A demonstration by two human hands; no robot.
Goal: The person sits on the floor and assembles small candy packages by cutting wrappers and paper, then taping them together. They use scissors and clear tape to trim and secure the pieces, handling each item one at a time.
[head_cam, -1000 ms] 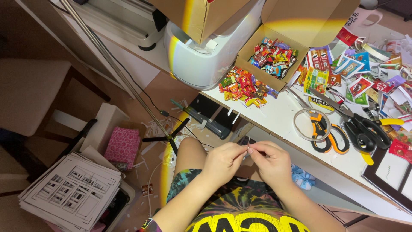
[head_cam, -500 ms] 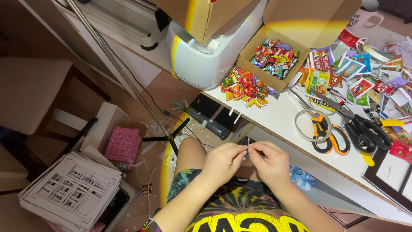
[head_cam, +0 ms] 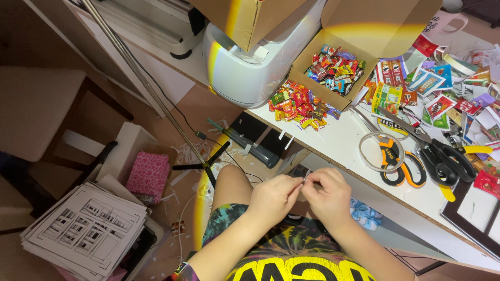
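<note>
1. Head view, what is hard to see: the left hand (head_cam: 275, 196) and right hand (head_cam: 329, 196) are meeting fingertip to fingertip over the lap, just below the table edge (head_cam: 333, 167). Something very small and pale (head_cam: 304, 180) is sitting between the fingertips; it may be a scrap of paper or tape, but it is too tiny to tell. The forearms are being cut off by the lower frame.

2. Hand pose: both hands are curling inward, thumbs and forefingers pinching together on the small piece, knuckles turned up toward the camera. The hands are touching or nearly touching at the tips.

3. Packages on the white table: an open cardboard box (head_cam: 312, 52) is holding a heap of small colourful miniature packets. A loose pile of similar red, yellow and green packets (head_cam: 298, 105) is lying just beside the box, near the table's edge. Farther right, cut-out printed labels (head_cam: 437, 88) in red, green and blue are lying scattered.

4. Tools: orange-handled scissors (head_cam: 398, 164) and black-handled scissors (head_cam: 442, 161) are lying side by side, with a clear tape ring (head_cam: 376, 151) next to them.

5. Floor: a stack of printed sheets (head_cam: 86, 229) is sitting at the lower left, with a pink patterned box (head_cam: 147, 176) near it.
</note>
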